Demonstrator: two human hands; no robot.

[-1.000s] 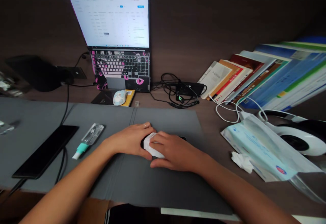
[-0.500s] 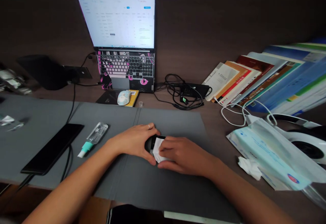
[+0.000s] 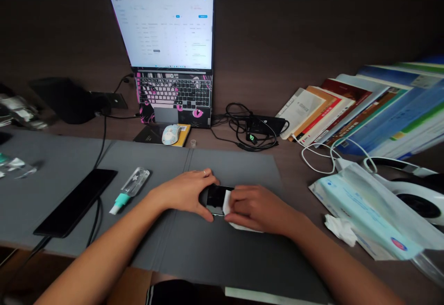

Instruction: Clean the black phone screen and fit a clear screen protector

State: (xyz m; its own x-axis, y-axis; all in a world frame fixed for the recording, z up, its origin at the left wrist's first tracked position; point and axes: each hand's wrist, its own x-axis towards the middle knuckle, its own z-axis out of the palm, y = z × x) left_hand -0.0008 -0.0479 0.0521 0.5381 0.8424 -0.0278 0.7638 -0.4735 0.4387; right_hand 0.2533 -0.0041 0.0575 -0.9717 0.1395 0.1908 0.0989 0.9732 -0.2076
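A glossy black phone (image 3: 216,199) lies on the grey desk mat (image 3: 194,258). My left hand (image 3: 189,191) steadies its left end, with the thumb at the near edge and the fingers curved round the far edge. Pinched in my right hand (image 3: 255,207) is a white tissue (image 3: 226,202), pressed on the screen toward the phone's right side. Part of the tissue shows below the right hand. That hand hides the phone's right end.
To the left are a clear spray bottle (image 3: 133,185) and a larger black phone (image 3: 76,203) with a cable. Behind stand a laptop (image 3: 173,90) and a mouse (image 3: 170,134). At right lie a tissue pack (image 3: 360,217), a crumpled tissue (image 3: 340,229), headphones (image 3: 419,194) and leaning books (image 3: 350,106).
My right hand has slid the tissue rightward across the phone, uncovering more of the dark screen. The left hand keeps its place on the phone. The view has shifted slightly.
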